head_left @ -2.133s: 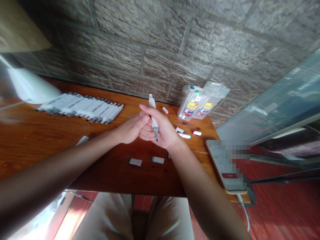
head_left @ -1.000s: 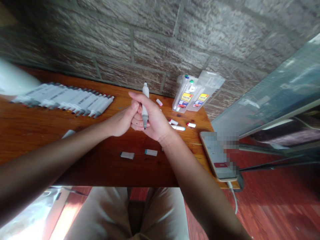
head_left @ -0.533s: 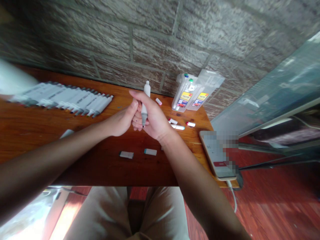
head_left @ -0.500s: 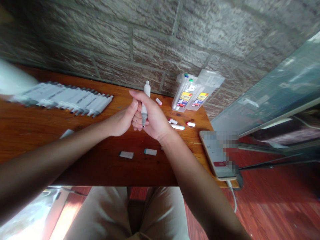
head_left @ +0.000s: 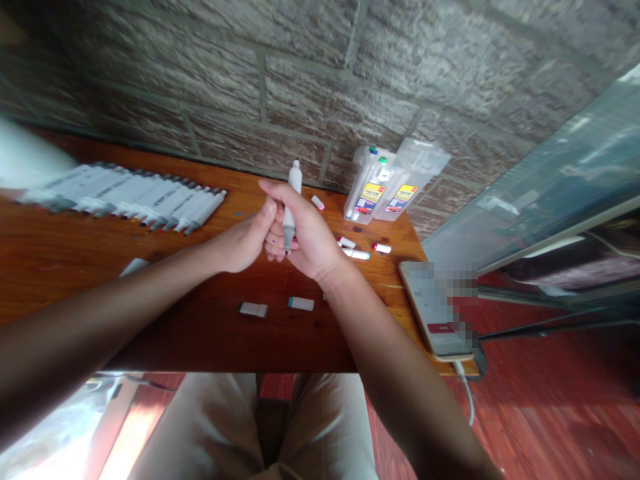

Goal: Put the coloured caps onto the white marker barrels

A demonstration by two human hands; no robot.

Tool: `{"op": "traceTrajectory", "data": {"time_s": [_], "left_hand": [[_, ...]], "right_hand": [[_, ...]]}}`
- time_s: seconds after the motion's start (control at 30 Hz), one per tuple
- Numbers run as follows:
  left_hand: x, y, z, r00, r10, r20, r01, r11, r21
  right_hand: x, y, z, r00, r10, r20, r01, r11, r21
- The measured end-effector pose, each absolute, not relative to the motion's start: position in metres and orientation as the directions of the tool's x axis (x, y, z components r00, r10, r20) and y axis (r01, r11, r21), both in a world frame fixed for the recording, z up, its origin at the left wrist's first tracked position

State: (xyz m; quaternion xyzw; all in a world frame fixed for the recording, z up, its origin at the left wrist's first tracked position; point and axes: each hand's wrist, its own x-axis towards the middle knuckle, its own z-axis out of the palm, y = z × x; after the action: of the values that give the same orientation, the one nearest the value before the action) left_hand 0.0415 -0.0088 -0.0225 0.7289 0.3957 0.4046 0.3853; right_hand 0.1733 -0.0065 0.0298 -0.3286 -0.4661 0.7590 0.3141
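Observation:
My right hand point(head_left: 313, 233) is closed around a white double-ended marker point(head_left: 295, 180) with a grey lower section. The marker stands nearly upright, uncapped at its upper end, its dark tip pointing toward the wall. Pressed up against the right hand's fingers is my left hand point(head_left: 247, 237), closed with the thumb on top. What its fingers hold, if anything, is hidden. On the table below the hands lie two loose marker caps, one with a dark end point(head_left: 253, 309) and one with a teal end point(head_left: 301, 304).
A long row of white markers point(head_left: 120, 193) lies at the left. Several caps, one pink-ended point(head_left: 317, 203) and one red-ended point(head_left: 382, 248), lie beyond my right hand. A clear marker case point(head_left: 407, 177) stands by the brick wall. A plugged-in phone point(head_left: 430, 300) rests at the right edge.
Almost nothing differs. Both hands stay joined in the same spot, and the marker has shifted only very slightly.

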Motion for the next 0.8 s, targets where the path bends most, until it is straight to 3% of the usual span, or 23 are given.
{"op": "traceTrajectory", "data": {"time_s": [0.33, 0.8], "left_hand": [[0.0401, -0.0072, -0.0264, 0.372, 0.889, 0.268, 0.277, -0.382, 0.882], [0.0404, -0.0071, -0.0266, 0.368, 0.893, 0.26, 0.277, -0.372, 0.886]], "right_hand": [[0.1726, -0.0053, 0.0275, -0.613, 0.774, -0.156, -0.237, -0.369, -0.899], [0.1723, -0.0046, 0.0283, -0.604, 0.776, -0.182, -0.175, -0.352, -0.919]]}}
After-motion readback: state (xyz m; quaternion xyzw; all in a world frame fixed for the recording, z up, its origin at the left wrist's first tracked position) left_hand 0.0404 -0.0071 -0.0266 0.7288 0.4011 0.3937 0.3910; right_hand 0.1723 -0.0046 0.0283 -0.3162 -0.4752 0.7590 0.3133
